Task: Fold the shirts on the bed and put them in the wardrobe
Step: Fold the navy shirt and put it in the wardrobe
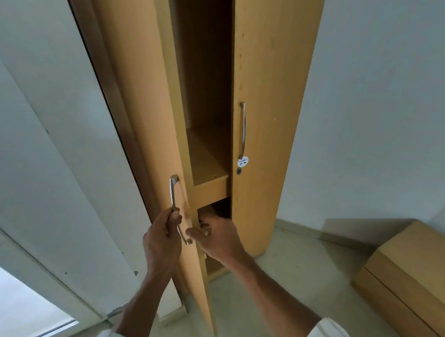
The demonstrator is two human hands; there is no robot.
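Observation:
A tall light-wood wardrobe (269,64) stands ahead of me against the white wall. Its left door (131,91) is swung partly open, and its right door is closed. My left hand (161,240) grips the lower part of the left door's metal handle (173,195). My right hand (218,237) reaches into the gap at the door's edge, its fingers curled loosely; whether it grips the edge is unclear. Inside, a bare wooden shelf (207,164) shows, with a dark compartment below it. No shirts and no bed are in view.
A low wooden cabinet (416,285) sits on the floor at the right. The right door carries a metal handle (242,129), a round white sticker and a keyhole. A window or glass door frame (30,258) runs along the left. The floor is pale.

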